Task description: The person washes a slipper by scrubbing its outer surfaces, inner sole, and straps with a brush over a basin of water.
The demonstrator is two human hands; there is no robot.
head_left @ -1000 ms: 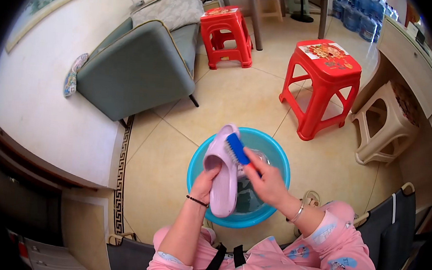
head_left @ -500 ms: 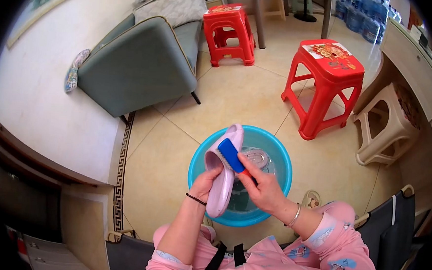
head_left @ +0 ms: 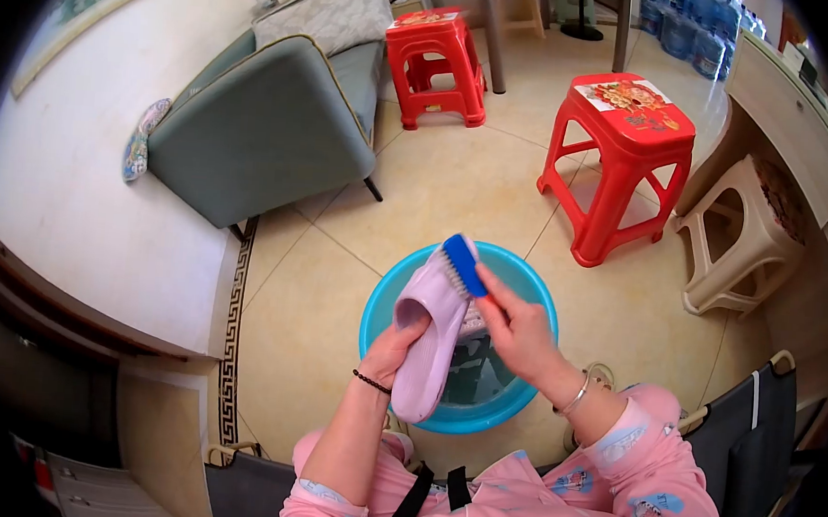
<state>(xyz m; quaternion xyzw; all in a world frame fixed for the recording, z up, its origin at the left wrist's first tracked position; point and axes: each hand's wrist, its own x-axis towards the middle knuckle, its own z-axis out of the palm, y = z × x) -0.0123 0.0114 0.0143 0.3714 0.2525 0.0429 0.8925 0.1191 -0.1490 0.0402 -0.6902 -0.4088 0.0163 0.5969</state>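
A light purple slipper (head_left: 427,362) is held above a blue basin (head_left: 368,324), its toe end pointing away from me. My left hand (head_left: 391,350) grips the slipper's left side near the foot opening, with the fingers partly hidden by it. My right hand (head_left: 521,330) is closed round the handle of a scrubbing brush (head_left: 465,264) with a blue head and pale bristles. Those bristles lie against the upper near the toe. Inside the basin is water (head_left: 475,371), and a second slipper (head_left: 474,321) shows partly behind my right hand and the held one.
Two red plastic stools (head_left: 619,157) stand on the tiled floor ahead. A beige stool (head_left: 745,236) is at the right under a desk (head_left: 793,111). A grey-green sofa (head_left: 269,141) is at the left, and several blue water bottles (head_left: 709,49) stand far back.
My right hand has moved the brush up and slightly right, from near the slipper's opening to its toe. The slipper has turned so more of its upper and inside faces me.
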